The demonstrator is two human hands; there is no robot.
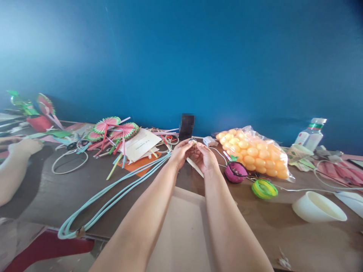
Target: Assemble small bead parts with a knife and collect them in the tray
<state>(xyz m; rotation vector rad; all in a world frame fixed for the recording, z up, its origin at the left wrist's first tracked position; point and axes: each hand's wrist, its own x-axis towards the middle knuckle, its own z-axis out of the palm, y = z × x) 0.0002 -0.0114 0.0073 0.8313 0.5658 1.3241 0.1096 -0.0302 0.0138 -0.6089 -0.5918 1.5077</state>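
Closest to the camera is a flat sheet of cardboard [184, 226] on the brown table [283, 234], with both forearms stretched out over it. Just past that, the left hand [180, 153] and right hand [206, 158] meet, fingertips of both pinched together on a small round piece [192, 141] held up above the tabletop. It's too tiny to say what it is. Light blue tubing [113, 196] loops off to the left, while a magenta pouch [235, 172], a green ring [264, 189] and a white bowl [317, 207] sit to the right. Further back are a bag of orange balls [255, 151], some paper fans [116, 130] and a bottle [310, 136] by the blue wall [198, 56]. Someone else's arm [14, 166] rests far left.
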